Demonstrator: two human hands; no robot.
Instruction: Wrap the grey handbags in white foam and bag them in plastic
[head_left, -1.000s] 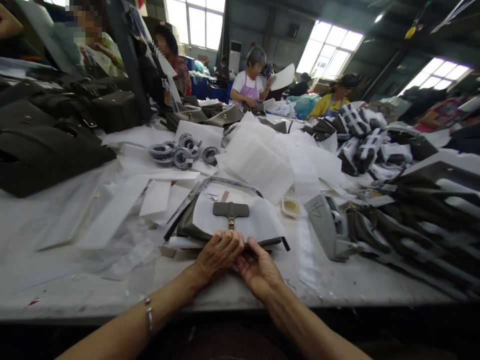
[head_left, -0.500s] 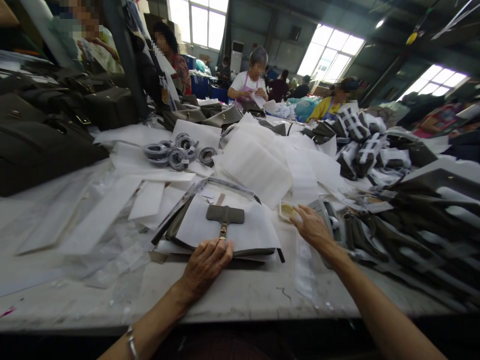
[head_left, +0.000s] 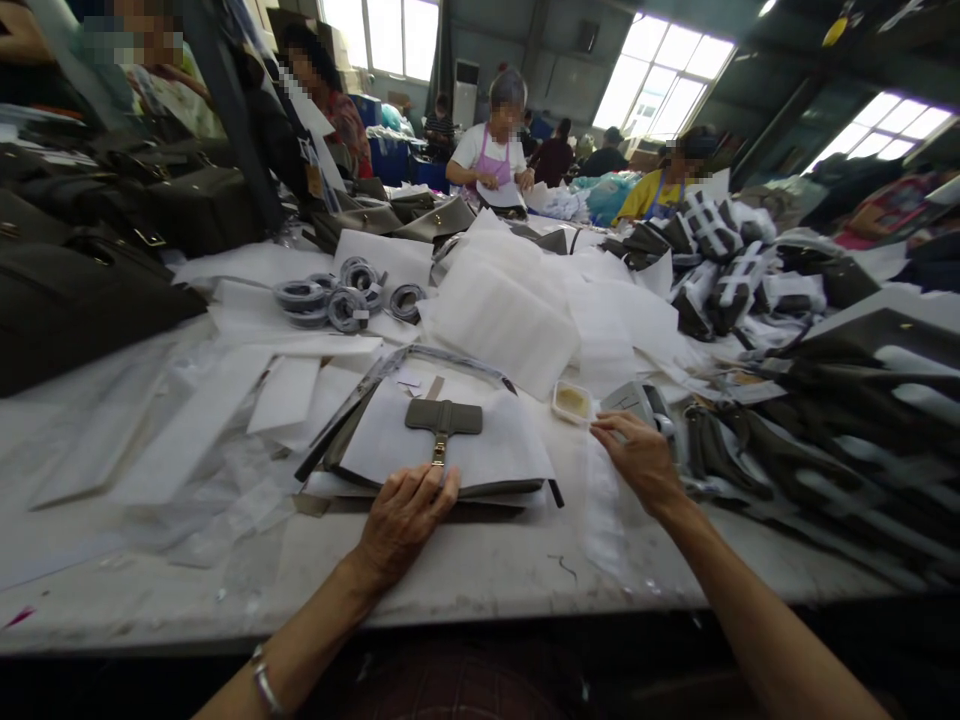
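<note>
A dark olive handbag [head_left: 337, 440] lies on the table in front of me, white foam sheet [head_left: 495, 450] over its front. On the sheet is a T-shaped olive tab [head_left: 444, 416] with a gold clasp. My left hand [head_left: 409, 515] grips the bag's near edge just below the clasp, fingers curled together. My right hand [head_left: 637, 455] is over the top of a strip of clear plastic [head_left: 602, 520], fingertips drawn together; whatever is between them is too small to make out. Beside those fingertips sits a small white dish [head_left: 572, 403] with a yellowish pad. A grey tape dispenser [head_left: 630, 398] stands behind the hand.
White foam sheets [head_left: 502, 310] pile up behind the bag, near coiled wrapped straps [head_left: 349, 295]. Dark bags are stacked at the left [head_left: 82, 290] and right [head_left: 817, 450]. Loose packing pieces [head_left: 195, 430] cover the left side. Co-workers sit across the table.
My right hand has come off the small dish and shifted slightly right and nearer, its fingers drawing together. The left hand keeps its place on the handbag. The view has tilted a little.
</note>
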